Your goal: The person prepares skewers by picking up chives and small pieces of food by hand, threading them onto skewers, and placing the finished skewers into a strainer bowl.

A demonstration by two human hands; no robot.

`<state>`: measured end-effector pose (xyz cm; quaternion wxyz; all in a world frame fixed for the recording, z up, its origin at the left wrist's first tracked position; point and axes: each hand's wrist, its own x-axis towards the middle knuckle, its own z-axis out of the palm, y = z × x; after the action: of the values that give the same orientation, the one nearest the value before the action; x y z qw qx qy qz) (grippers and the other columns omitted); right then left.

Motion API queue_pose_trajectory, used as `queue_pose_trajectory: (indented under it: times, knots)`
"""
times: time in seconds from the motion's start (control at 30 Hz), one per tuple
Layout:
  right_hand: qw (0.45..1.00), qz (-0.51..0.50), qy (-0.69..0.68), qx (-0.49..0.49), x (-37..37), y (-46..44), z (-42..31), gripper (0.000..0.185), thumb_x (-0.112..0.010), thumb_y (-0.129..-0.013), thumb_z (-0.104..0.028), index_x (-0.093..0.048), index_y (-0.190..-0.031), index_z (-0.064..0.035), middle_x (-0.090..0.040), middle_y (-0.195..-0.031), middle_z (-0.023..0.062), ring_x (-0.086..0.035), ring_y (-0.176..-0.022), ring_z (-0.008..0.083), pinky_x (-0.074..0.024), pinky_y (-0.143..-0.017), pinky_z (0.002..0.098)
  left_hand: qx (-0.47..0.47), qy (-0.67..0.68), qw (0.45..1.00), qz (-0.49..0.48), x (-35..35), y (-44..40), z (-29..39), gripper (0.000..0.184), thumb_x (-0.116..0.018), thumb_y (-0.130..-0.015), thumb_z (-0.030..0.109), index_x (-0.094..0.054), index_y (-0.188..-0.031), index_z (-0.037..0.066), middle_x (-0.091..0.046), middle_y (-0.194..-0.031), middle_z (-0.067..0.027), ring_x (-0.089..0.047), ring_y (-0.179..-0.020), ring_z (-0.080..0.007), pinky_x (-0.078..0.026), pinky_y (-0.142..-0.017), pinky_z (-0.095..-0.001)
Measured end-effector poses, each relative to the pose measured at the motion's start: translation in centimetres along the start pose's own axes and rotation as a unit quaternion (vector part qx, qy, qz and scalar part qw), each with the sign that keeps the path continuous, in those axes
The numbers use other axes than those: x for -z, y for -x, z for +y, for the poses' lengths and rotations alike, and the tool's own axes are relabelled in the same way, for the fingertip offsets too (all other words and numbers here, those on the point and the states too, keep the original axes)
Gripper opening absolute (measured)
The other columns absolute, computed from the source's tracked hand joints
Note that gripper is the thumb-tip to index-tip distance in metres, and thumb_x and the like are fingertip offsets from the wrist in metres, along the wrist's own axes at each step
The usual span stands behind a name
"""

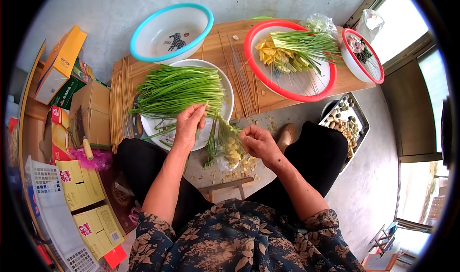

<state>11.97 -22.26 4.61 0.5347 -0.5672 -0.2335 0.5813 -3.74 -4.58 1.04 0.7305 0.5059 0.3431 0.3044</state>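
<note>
Because my left thumb and forefinger pinch only the tip of a thin green stalk (207,104), I judge that a hard tug could snap it or slip it from the left hand (190,123). The fingers of my right hand (261,141) are pressed together beside the hanging green strands (223,126); I can't tell what, if anything, is between them. Just below hangs or rests a clear plastic bag (228,163) with yellowish bits; an elbow or knee knocking it might add to the scraps (215,177) on the floor. Farther out, the long green stalks (179,87) lie heaped on the white plate (231,97), their ends past its rim, so a brushing sleeve could drag some off. Counting: two hands, one plate, one blue-rimmed basin (143,38), two red-rimmed basins (297,97), one metal tray (368,127) and one wooden-handled knife (87,148). The sticks (125,102) lie in two groups on the table (223,56), left and right of the plate; sticks and stalks overlap too much for me to count.
</note>
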Motion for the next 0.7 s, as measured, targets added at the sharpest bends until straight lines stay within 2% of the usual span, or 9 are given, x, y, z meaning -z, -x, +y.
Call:
queue_pose_trajectory:
  times: [0.53,0.6,0.7]
  knots:
    - [1.000,0.000,0.001,0.002,0.04,-0.10,0.13,0.007,-0.056,-0.091,-0.011,-0.053,-0.088,-0.0057,-0.044,-0.061,-0.0046,-0.034,-0.048,0.0026,-0.0220,-0.043,0.0190,0.009,0.013,1.000,0.000,-0.02,0.05,0.13,0.023,-0.059,-0.093,0.021,-0.064,-0.102,0.000,-0.055,-0.076,0.0025,-0.044,-0.056,-0.0071,-0.033,-0.051,-0.0220]
    - [1.000,-0.005,0.008,-0.006,0.25,-0.13,0.20,0.009,-0.056,-0.092,-0.012,-0.054,-0.087,-0.0047,-0.050,-0.062,-0.0018,-0.040,-0.051,0.0048,-0.0293,-0.046,0.0206,0.009,0.013,1.000,-0.001,-0.02,0.05,0.12,0.024,-0.059,-0.093,0.021,-0.064,-0.102,0.000,-0.055,-0.076,0.0025,-0.044,-0.056,-0.0071,-0.033,-0.051,-0.0220]
    - [1.000,-0.004,0.008,-0.008,0.22,-0.08,0.12,0.009,-0.056,-0.092,-0.012,-0.055,-0.087,-0.0048,-0.050,-0.062,-0.0018,-0.040,-0.051,0.0047,-0.0294,-0.046,0.0205,0.008,0.011,1.000,-0.004,-0.01,0.05,0.12,0.024,-0.059,-0.093,0.022,-0.064,-0.102,0.000,-0.055,-0.075,0.0026,-0.045,-0.056,-0.0071,-0.033,-0.051,-0.0220]
